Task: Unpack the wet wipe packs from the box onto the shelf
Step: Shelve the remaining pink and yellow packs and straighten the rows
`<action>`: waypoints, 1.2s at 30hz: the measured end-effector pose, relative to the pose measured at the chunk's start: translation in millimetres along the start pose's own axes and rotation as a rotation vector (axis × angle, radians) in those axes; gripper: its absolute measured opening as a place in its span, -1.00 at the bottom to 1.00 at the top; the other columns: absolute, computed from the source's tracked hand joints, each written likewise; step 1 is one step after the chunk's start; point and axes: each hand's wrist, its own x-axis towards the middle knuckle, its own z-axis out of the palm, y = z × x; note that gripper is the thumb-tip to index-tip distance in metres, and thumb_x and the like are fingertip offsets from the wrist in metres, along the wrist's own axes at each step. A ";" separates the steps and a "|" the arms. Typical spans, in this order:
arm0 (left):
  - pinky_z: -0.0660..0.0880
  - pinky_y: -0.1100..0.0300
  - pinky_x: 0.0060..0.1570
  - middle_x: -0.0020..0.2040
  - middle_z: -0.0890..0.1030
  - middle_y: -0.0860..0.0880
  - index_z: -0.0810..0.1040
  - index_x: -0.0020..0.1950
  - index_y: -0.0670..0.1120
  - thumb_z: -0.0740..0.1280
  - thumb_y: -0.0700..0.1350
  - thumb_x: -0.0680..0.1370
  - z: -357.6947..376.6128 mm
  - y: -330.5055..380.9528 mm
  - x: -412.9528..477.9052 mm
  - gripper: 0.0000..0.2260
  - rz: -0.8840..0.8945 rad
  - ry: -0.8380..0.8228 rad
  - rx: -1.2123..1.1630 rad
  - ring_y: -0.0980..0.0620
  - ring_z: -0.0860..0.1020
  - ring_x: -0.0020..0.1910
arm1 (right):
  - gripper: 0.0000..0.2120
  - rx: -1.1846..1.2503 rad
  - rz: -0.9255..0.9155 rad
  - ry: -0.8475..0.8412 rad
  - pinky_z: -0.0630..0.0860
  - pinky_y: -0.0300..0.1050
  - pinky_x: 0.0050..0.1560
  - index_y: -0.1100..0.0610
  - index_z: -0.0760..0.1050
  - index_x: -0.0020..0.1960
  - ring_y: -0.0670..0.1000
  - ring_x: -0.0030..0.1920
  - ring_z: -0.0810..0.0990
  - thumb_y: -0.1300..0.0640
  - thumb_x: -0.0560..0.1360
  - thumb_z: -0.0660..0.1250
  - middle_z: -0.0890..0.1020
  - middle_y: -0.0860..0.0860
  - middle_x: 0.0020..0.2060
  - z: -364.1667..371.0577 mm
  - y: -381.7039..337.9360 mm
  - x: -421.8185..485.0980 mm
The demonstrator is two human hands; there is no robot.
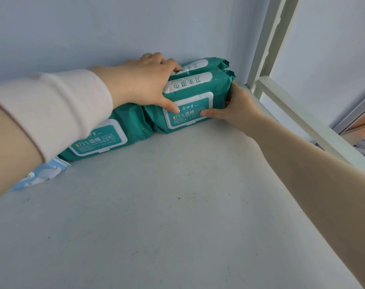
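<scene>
On shelf [177, 195]: teal wet wipe pack [190, 101], both hands gripping.

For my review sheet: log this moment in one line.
both hands gripping | left hand, right hand on teal pack | shelf back corner

two wet wipe packs [190, 101] sit stacked in the far right corner of the shelf [167, 205], against the back wall [114, 28]. another pack [102, 138] lies just left, touching them. a fourth pack [39, 176] lies further left.

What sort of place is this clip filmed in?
Likely a storeroom or stockroom: a bare white shelf with a white metal frame, stocked with identical teal wet wipe packs against a plain wall.
</scene>
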 end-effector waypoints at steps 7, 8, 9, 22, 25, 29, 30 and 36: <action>0.12 0.02 0.44 0.45 0.13 -0.13 -0.05 0.54 -0.15 0.25 0.17 0.48 19.1 0.4 -7.4 -0.21 0.109 0.072 0.052 -0.11 0.10 0.44 | -0.29 0.010 0.006 0.008 0.50 -0.10 0.20 0.10 0.40 0.30 -0.01 0.16 0.56 -0.01 0.22 0.57 0.59 -0.04 0.18 -3.0 1.1 -2.9; 0.16 0.00 0.43 0.44 0.15 -0.14 -0.05 0.54 -0.16 0.24 0.16 0.49 21.2 0.5 -6.0 -0.22 0.108 0.088 0.065 -0.12 0.11 0.42 | -0.28 0.013 0.012 0.007 0.49 -0.12 0.20 0.11 0.40 0.30 -0.01 0.17 0.55 -0.03 0.22 0.57 0.59 -0.03 0.19 -1.4 0.1 -3.0; 0.19 -0.03 0.42 0.42 0.16 -0.15 -0.04 0.53 -0.17 0.23 0.16 0.49 22.7 1.6 -4.7 -0.23 0.106 0.103 0.083 -0.13 0.13 0.41 | -0.23 0.034 0.011 0.001 0.48 -0.09 0.23 0.11 0.39 0.30 0.00 0.19 0.54 -0.09 0.18 0.56 0.58 -0.02 0.20 0.6 -0.1 -3.6; -0.10 -0.10 0.50 0.56 -0.13 -0.17 -0.20 0.54 -0.13 0.17 0.22 0.53 -8.0 37.8 -43.0 -0.20 -0.053 0.023 0.358 -0.12 -0.11 0.54 | -0.30 -0.559 0.132 -0.009 0.38 -0.07 0.21 0.25 0.16 0.44 0.12 0.34 0.37 -0.07 0.47 0.34 0.36 0.14 0.38 -17.2 -37.8 -48.9; 0.10 -0.11 0.45 0.52 0.13 -0.17 0.11 0.52 -0.07 0.15 0.24 0.53 -20.2 46.6 -76.4 -0.34 -0.072 -0.074 0.415 -0.16 0.10 0.50 | -0.38 -0.886 0.119 -0.209 0.36 -0.03 0.25 0.27 0.25 0.40 0.16 0.34 0.36 -0.13 0.52 0.24 0.38 0.16 0.34 -22.7 -51.3 -86.9; 0.31 0.02 0.34 0.41 0.38 -0.09 0.28 0.45 -0.08 0.11 0.23 0.55 -23.4 61.7 -131.6 -0.43 -0.059 -0.249 0.384 -0.14 0.36 0.37 | -0.35 -1.080 0.198 -0.407 0.25 0.11 0.40 0.21 0.27 0.43 0.16 0.41 0.30 -0.21 0.52 0.18 0.35 0.11 0.41 -19.0 -73.8 -148.2; 0.30 0.01 0.36 0.42 0.37 -0.08 0.28 0.46 -0.08 0.10 0.23 0.56 -21.9 66.7 -147.5 -0.43 -0.025 -0.264 0.395 -0.13 0.36 0.38 | -0.35 -1.095 0.211 -0.420 0.24 0.12 0.40 0.20 0.28 0.43 0.15 0.41 0.31 -0.22 0.52 0.17 0.35 0.09 0.40 -17.4 -79.7 -166.4; 0.26 0.01 0.40 0.42 0.38 -0.04 0.28 0.45 -0.02 0.12 0.26 0.54 -1.8 104.0 -241.8 -0.43 0.147 -0.408 0.391 -0.10 0.34 0.40 | -0.35 -1.113 0.284 -0.427 0.28 0.12 0.37 0.15 0.33 0.40 0.13 0.38 0.35 -0.27 0.48 0.18 0.39 0.04 0.38 -3.6 -106.3 -282.9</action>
